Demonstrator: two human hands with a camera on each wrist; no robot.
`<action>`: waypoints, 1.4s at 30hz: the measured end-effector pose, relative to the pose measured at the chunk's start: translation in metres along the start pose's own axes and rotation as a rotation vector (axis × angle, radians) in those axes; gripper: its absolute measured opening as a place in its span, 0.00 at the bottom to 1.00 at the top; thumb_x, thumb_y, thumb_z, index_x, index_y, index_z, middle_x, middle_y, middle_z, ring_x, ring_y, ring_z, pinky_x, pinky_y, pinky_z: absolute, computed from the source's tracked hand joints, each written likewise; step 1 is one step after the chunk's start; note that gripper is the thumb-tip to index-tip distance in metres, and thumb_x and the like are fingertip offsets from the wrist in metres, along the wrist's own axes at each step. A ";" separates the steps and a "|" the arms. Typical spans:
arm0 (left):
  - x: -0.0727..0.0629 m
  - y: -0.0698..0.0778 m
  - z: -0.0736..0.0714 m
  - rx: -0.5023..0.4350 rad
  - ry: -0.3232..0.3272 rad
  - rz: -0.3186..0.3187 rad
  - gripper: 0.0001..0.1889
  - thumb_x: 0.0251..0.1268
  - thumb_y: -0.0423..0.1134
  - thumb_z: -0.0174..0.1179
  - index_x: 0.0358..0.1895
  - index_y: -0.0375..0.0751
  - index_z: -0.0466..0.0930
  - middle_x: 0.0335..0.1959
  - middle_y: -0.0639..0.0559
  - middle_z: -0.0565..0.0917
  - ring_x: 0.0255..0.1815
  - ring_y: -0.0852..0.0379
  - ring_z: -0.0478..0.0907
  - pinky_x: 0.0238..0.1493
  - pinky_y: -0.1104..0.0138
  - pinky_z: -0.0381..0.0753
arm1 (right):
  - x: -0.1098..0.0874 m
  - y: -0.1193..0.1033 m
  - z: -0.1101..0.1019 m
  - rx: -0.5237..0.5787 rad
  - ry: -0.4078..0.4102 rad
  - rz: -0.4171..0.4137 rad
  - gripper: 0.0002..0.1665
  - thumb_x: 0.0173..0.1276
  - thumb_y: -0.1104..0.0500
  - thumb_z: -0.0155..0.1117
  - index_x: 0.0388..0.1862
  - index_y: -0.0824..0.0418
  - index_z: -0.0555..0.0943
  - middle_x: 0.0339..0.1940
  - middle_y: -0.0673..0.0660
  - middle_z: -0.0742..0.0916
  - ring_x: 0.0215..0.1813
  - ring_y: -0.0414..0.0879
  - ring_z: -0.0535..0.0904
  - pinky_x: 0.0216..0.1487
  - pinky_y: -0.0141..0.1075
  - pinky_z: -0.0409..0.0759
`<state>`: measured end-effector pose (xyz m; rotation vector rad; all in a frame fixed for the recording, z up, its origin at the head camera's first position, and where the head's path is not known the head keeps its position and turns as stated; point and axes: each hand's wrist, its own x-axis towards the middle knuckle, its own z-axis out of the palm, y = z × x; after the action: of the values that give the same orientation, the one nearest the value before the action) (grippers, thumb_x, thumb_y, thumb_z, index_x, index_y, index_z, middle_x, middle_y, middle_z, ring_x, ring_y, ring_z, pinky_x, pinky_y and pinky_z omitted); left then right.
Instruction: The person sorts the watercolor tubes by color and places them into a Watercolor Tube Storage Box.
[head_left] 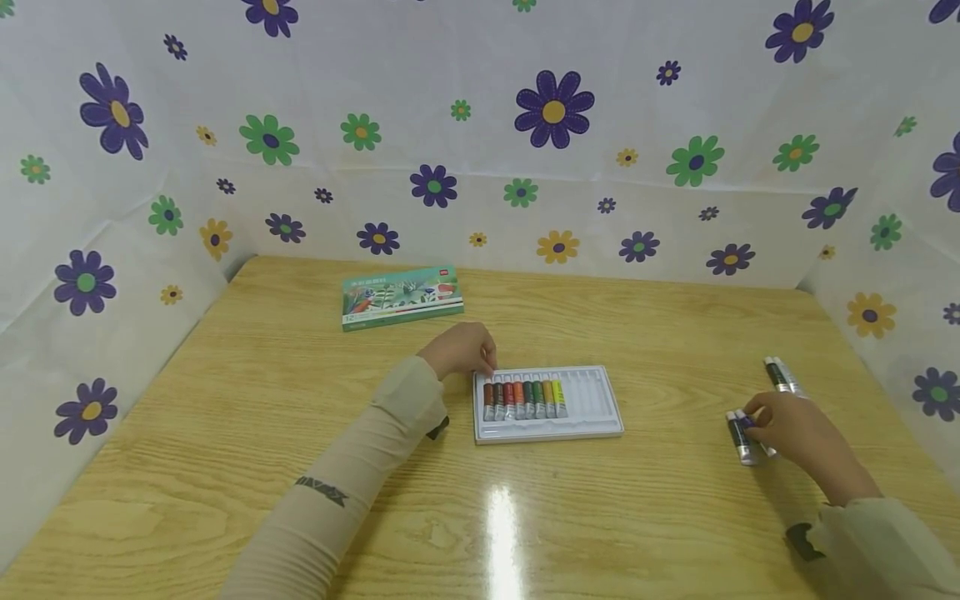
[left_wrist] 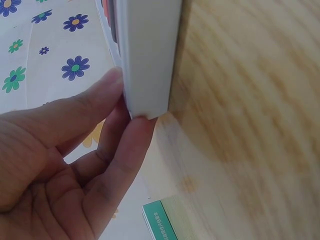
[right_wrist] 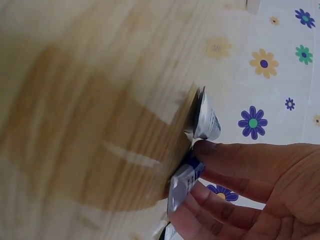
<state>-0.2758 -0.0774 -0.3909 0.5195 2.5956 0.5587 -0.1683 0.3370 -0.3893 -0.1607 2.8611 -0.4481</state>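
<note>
Thumb and fingers of my left hand [head_left: 461,348] pinch the back left corner of a white plastic tray [head_left: 551,436], whose wall [left_wrist: 147,55] fills the top of the left wrist view. Inside it, a row of paint tubes [head_left: 519,400] in browns, reds, greens and yellow takes up the left part; the slots at the right hold none. Over at the right, my right hand [head_left: 798,429] pinches a paint tube with a blue-violet band [right_wrist: 184,182] close to the tabletop. A dark-labelled paint tube [head_left: 738,437] lies just left of it. The hand partly covers the pinched tube.
Two more paint tubes, one dark [head_left: 776,375] and one pale [head_left: 790,379], lie behind the right hand. A green flat paint box [head_left: 402,297] lies at the back left of the wooden table [head_left: 637,508]. Flower-patterned cloth [head_left: 480,208] walls the table's back and sides.
</note>
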 end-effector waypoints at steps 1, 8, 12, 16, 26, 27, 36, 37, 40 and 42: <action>0.000 0.000 0.000 0.000 0.000 0.000 0.04 0.58 0.34 0.64 0.26 0.41 0.83 0.33 0.49 0.84 0.28 0.59 0.73 0.33 0.71 0.71 | 0.000 0.000 0.000 -0.001 0.000 0.000 0.15 0.57 0.67 0.64 0.41 0.75 0.77 0.32 0.69 0.84 0.33 0.58 0.80 0.34 0.49 0.77; 0.000 -0.001 0.001 0.006 0.002 0.009 0.04 0.57 0.34 0.64 0.26 0.41 0.83 0.33 0.49 0.84 0.27 0.60 0.73 0.33 0.71 0.71 | 0.003 0.001 0.002 -0.024 0.013 -0.013 0.11 0.55 0.67 0.64 0.37 0.73 0.79 0.30 0.68 0.84 0.33 0.58 0.80 0.34 0.50 0.77; 0.000 -0.001 0.001 0.005 0.003 0.013 0.04 0.57 0.34 0.64 0.26 0.41 0.83 0.33 0.49 0.84 0.27 0.59 0.73 0.33 0.71 0.71 | 0.003 0.001 0.002 -0.036 0.016 -0.019 0.11 0.55 0.67 0.64 0.36 0.74 0.78 0.30 0.68 0.84 0.33 0.59 0.80 0.35 0.51 0.77; 0.000 -0.001 0.001 0.001 -0.001 0.013 0.04 0.58 0.34 0.64 0.26 0.41 0.83 0.34 0.49 0.84 0.28 0.59 0.73 0.32 0.71 0.70 | 0.002 0.000 0.001 -0.019 0.019 -0.012 0.11 0.56 0.66 0.64 0.37 0.74 0.78 0.30 0.68 0.84 0.32 0.57 0.80 0.34 0.49 0.77; 0.000 -0.001 0.000 -0.010 -0.001 0.008 0.03 0.57 0.33 0.64 0.27 0.40 0.83 0.34 0.48 0.85 0.27 0.60 0.74 0.33 0.71 0.72 | 0.010 -0.025 -0.011 -0.011 0.111 -0.060 0.13 0.60 0.64 0.63 0.40 0.74 0.78 0.29 0.64 0.84 0.27 0.49 0.78 0.28 0.42 0.76; 0.000 -0.001 0.000 -0.011 -0.002 0.006 0.03 0.57 0.33 0.64 0.27 0.40 0.83 0.34 0.48 0.85 0.28 0.59 0.74 0.33 0.71 0.72 | 0.012 -0.030 -0.012 -0.008 0.117 -0.066 0.14 0.60 0.64 0.62 0.41 0.74 0.78 0.29 0.64 0.84 0.28 0.49 0.79 0.29 0.42 0.77; 0.000 0.000 0.000 -0.016 -0.011 -0.005 0.03 0.58 0.33 0.64 0.27 0.40 0.83 0.34 0.49 0.84 0.28 0.59 0.74 0.32 0.71 0.72 | 0.032 -0.077 -0.011 0.052 0.151 -0.125 0.13 0.60 0.64 0.63 0.42 0.72 0.78 0.31 0.63 0.84 0.30 0.48 0.79 0.31 0.42 0.77; 0.000 0.000 0.000 -0.012 -0.010 -0.003 0.03 0.58 0.33 0.64 0.27 0.40 0.83 0.34 0.49 0.84 0.28 0.59 0.74 0.32 0.72 0.72 | 0.034 -0.082 -0.010 0.059 0.155 -0.135 0.13 0.60 0.64 0.63 0.42 0.72 0.79 0.31 0.63 0.84 0.29 0.47 0.79 0.31 0.41 0.77; 0.000 0.000 0.000 -0.006 -0.009 -0.005 0.03 0.58 0.33 0.63 0.28 0.41 0.83 0.33 0.49 0.84 0.27 0.59 0.74 0.32 0.71 0.72 | 0.039 -0.096 -0.009 0.077 0.152 -0.152 0.12 0.61 0.65 0.62 0.41 0.71 0.79 0.31 0.62 0.84 0.30 0.47 0.78 0.32 0.40 0.77; 0.000 0.000 0.000 -0.002 -0.007 -0.004 0.03 0.58 0.33 0.63 0.28 0.41 0.83 0.34 0.49 0.84 0.27 0.59 0.74 0.32 0.71 0.72 | 0.042 -0.105 -0.008 0.085 0.148 -0.158 0.12 0.61 0.65 0.62 0.42 0.71 0.79 0.32 0.63 0.85 0.30 0.47 0.78 0.32 0.40 0.77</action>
<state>-0.2757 -0.0777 -0.3909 0.5147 2.5882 0.5576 -0.2036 0.2338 -0.3585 -0.3540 2.9788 -0.6362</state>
